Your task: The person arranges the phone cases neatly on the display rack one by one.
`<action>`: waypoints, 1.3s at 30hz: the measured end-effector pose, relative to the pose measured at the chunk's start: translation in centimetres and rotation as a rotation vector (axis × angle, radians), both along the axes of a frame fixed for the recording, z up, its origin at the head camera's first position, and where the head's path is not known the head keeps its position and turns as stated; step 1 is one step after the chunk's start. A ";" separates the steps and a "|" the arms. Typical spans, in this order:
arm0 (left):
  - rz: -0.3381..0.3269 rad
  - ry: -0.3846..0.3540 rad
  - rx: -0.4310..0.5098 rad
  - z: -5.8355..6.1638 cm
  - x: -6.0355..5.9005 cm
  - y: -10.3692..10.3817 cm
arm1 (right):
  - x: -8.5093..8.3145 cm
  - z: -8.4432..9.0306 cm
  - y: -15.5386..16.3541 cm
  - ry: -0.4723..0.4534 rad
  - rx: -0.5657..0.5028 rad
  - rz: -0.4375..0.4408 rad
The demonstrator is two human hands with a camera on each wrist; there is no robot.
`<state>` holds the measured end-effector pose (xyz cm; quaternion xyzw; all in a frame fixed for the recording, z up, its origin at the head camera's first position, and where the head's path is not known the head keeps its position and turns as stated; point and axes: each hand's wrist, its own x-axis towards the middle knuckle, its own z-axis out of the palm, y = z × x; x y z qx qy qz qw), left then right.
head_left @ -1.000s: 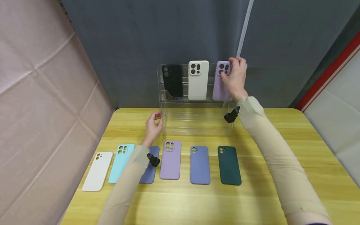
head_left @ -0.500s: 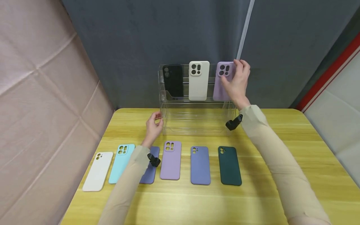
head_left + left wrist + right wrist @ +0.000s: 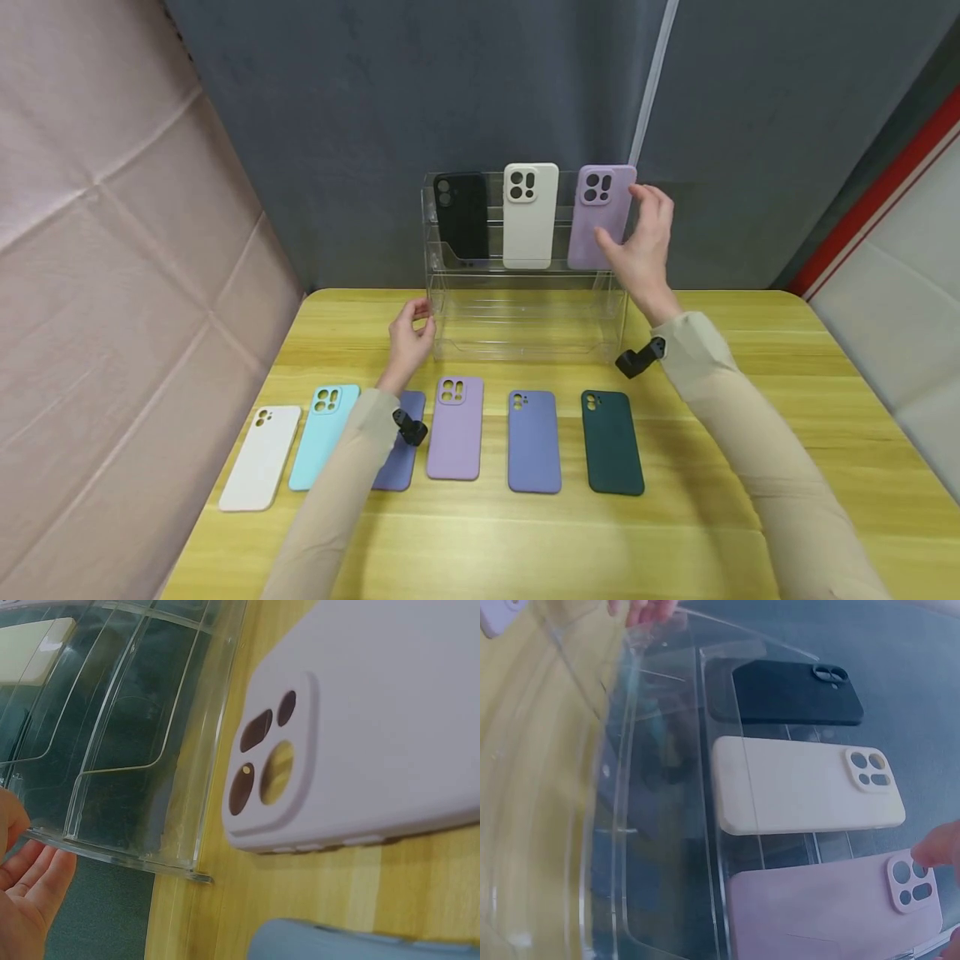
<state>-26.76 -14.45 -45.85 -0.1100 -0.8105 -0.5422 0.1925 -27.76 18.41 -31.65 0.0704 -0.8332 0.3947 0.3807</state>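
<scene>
A clear acrylic display rack (image 3: 525,321) stands at the back of the table. On its top tier lean a black phone case (image 3: 462,217), a white phone case (image 3: 529,218) and a light purple phone case (image 3: 592,233). My right hand (image 3: 647,250) is beside the purple one's right edge, thumb and fingers spread, holding nothing. In the right wrist view, a fingertip overlaps that case's camera cutouts. My left hand (image 3: 410,340) pinches the rack's left side panel, thumb on one face and fingers (image 3: 52,881) on the other.
Across the table (image 3: 480,550) lie white (image 3: 258,458), turquoise (image 3: 318,446), blue (image 3: 401,467), purple (image 3: 455,437), periwinkle (image 3: 534,446) and dark green (image 3: 612,446) phone cases. My left forearm partly covers the blue one. A grey curtain (image 3: 360,150) hangs behind the rack.
My right hand has let go of the purple phone case on the top tier and moved down and to the right. The case stays leaning there. My left hand has not moved.
</scene>
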 end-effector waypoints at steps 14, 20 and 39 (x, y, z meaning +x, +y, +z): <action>-0.004 -0.021 -0.005 -0.2 0.1 -0.1 | 3.4 -3.3 0.1 -0.055 0.040 0.081; -0.002 -0.022 -0.001 -0.3 0.0 -0.1 | 5.0 -5.4 0.1 -0.083 0.068 0.108; 0.001 -0.019 0.004 -0.2 -0.1 0.0 | 9.2 -11.1 -0.3 -0.108 0.081 0.181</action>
